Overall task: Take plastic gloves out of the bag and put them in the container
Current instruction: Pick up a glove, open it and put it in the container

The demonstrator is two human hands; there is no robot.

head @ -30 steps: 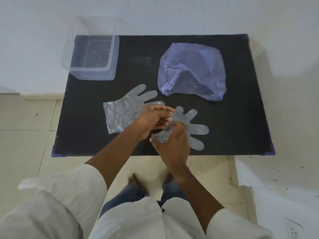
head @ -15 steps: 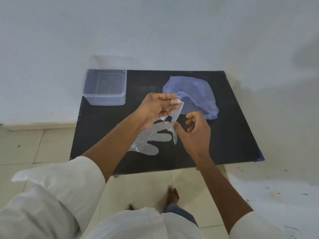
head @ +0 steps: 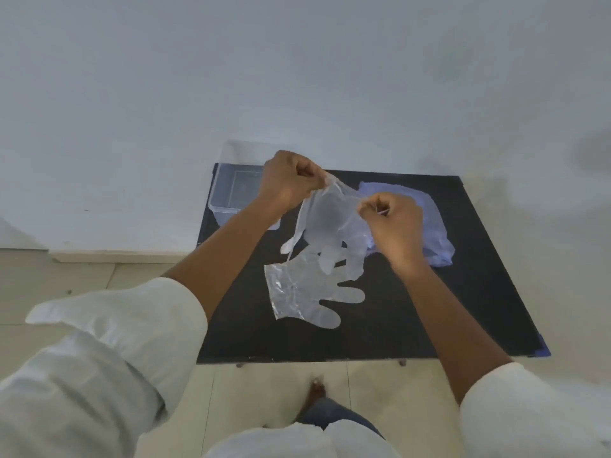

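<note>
A clear plastic glove (head: 330, 223) hangs above the black table (head: 463, 292), fingers pointing down. My left hand (head: 287, 183) pinches one side of its cuff and my right hand (head: 396, 223) pinches the other, spreading it between them. A second clear glove (head: 304, 292) lies flat on the table below. The crumpled blue plastic bag (head: 433, 226) sits at the back right, partly behind my right hand. The clear container (head: 228, 196) stands at the back left corner, partly hidden by my left hand.
The table stands against a white wall (head: 297, 77). Pale floor tiles (head: 66, 269) lie to the left and in front. My white sleeves (head: 115, 342) and a bare foot (head: 315, 395) show at the bottom.
Both hands have lifted one glove off the table and now stretch its cuff apart; earlier my left hand alone pinched it. The view has tilted up toward the wall.
</note>
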